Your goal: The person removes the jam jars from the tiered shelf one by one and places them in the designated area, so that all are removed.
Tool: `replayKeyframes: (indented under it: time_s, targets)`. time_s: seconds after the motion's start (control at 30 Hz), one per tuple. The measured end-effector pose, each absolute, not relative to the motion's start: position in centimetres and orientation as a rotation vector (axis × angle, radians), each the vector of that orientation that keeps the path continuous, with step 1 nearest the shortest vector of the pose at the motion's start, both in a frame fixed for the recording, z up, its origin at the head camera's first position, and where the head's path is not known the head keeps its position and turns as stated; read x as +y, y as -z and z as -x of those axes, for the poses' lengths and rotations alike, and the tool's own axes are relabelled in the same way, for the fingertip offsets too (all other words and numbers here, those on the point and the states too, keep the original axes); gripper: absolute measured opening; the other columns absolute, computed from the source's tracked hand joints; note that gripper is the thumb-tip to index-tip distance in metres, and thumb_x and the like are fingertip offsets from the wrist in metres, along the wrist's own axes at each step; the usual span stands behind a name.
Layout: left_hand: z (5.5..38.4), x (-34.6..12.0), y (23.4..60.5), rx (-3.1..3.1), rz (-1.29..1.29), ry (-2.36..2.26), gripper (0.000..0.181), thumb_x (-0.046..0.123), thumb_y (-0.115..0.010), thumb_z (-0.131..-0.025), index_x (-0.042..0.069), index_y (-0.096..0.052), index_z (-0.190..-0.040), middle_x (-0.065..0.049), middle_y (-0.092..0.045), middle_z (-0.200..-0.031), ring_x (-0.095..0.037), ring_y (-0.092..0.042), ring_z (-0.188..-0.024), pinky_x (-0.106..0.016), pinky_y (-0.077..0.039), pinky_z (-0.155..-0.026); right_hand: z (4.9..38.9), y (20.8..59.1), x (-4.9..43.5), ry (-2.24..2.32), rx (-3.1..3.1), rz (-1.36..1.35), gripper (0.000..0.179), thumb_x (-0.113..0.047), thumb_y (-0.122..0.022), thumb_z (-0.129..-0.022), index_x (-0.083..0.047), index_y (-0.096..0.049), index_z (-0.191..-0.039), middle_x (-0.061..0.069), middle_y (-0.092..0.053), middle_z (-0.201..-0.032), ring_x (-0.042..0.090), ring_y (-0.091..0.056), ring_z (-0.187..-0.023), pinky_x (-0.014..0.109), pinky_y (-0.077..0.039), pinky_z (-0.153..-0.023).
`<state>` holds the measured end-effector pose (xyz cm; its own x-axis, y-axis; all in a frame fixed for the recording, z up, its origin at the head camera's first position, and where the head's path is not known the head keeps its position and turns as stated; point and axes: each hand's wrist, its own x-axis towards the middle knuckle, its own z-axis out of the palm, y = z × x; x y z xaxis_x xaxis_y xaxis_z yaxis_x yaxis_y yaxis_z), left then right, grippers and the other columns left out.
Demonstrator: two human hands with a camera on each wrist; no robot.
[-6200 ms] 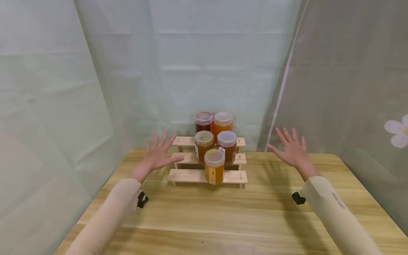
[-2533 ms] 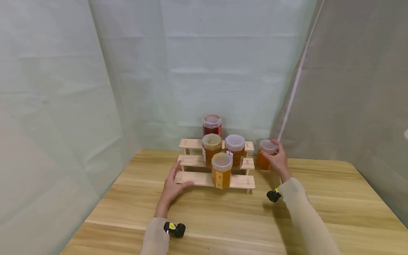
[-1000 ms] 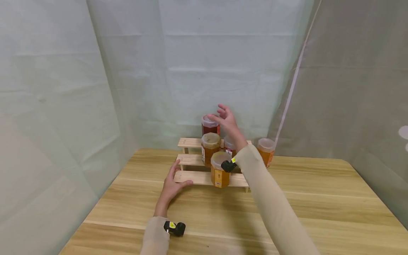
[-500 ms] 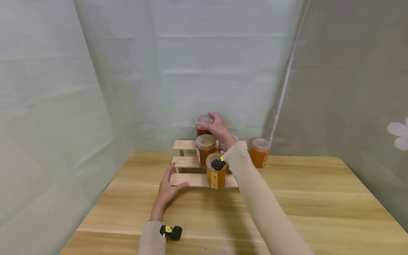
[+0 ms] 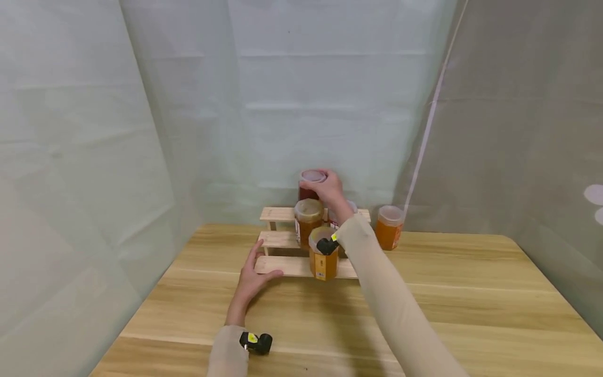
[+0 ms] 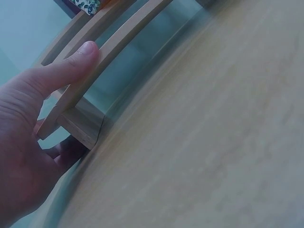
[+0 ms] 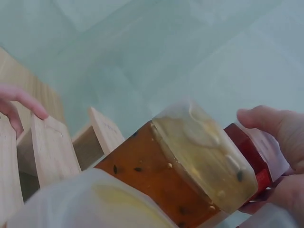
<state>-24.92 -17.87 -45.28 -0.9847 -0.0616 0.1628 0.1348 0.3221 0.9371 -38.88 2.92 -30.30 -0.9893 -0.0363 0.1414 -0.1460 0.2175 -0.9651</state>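
Hands [image 5: 249, 277] bare — long cream sleeves [image 5: 395, 298], black cameras [image 5: 265, 344] at cuffs — yellow patch [image 5: 253, 338] on each.

A broad counter [image 5: 438, 309] with a light brown, streaked wood-grain top has a rounded far-right corner. Standing directly on it is a three-step shelf of pale wooden planks [image 5: 278, 239]. Just beside the shelf's right end, a faceted clear jar of orange contents [image 5: 389, 230] stands upright on the counter, its lid translucent. On the shelf's lowest step is a golden-yellow faceted jar [image 5: 323, 265]; the middle step bears an amber-brown faceted jar [image 5: 308, 225] and, to its right, a partly hidden jar with a white-and-purple label [image 5: 333, 220].
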Motion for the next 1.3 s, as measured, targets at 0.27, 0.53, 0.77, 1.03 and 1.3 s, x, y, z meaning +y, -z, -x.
replayKeyframes:
  time_s: [0.27,0.53,0.77,1.03,1.3]
  targets:
    - [26.1,-18.2,47.3,-2.376,0.073,1.765,0.101,0.01,-0.085,-0.074,0.02,-0.025,-0.155,-0.024,-0.045,-0.138,-0.038,-0.047,-0.125,-0.053,-0.033,-0.108,38.4,30.3,3.1,-1.905,-2.19,-0.107,0.069,-0.029,-0.083,-0.077,-0.009,-0.052,-0.135,0.013,-0.057,-0.133,0.028,-0.054,-0.12,0.041,-0.048,-0.101]
    - [27.7,-17.3,49.1,-2.371,0.07,1.736,0.102,0.019,-0.088,-0.07,0.03,-0.029,-0.153,-0.018,-0.047,-0.138,-0.034,-0.045,-0.128,-0.054,-0.031,-0.111,38.5,29.0,5.5,-1.722,-1.927,-0.105,0.069,-0.033,-0.084,-0.075,-0.011,-0.055,-0.133,0.011,-0.061,-0.13,0.025,-0.058,-0.116,0.04,-0.049,-0.1]
    - [27.8,-17.3,49.0,-2.378,0.069,1.731,0.104,0.02,-0.089,-0.07,0.031,-0.028,-0.153,-0.018,-0.048,-0.137,-0.035,-0.046,-0.127,-0.054,-0.032,-0.11,38.1,26.0,10.0,-1.652,-1.87,-0.075,0.068,-0.036,-0.084,-0.075,-0.014,-0.055,-0.133,0.009,-0.06,-0.131,0.022,-0.056,-0.117,0.038,-0.048,-0.101]
    - [28.0,-17.9,48.7,-2.375,0.099,1.749,0.104,0.016,-0.087,-0.071,0.031,-0.026,-0.154,-0.017,-0.044,-0.143,-0.033,-0.041,-0.132,-0.054,-0.031,-0.111,37.3,25.3,15.9,-1.643,-1.742,0.083,0.066,-0.036,-0.084,-0.073,-0.019,-0.057,-0.131,0.007,-0.058,-0.132,0.017,-0.053,-0.115,0.035,-0.048,-0.101]
    - [28.2,-17.6,48.7,-2.366,0.116,1.763,0.103,0.016,-0.087,-0.072,0.03,-0.025,-0.154,-0.017,-0.042,-0.146,-0.033,-0.042,-0.131,-0.053,-0.032,-0.109,36.3,27.1,20.8,-1.644,-1.734,0.244,0.068,-0.04,-0.082,-0.074,-0.023,-0.055,-0.134,0.004,-0.056,-0.136,0.015,-0.05,-0.116,0.033,-0.047,-0.103]
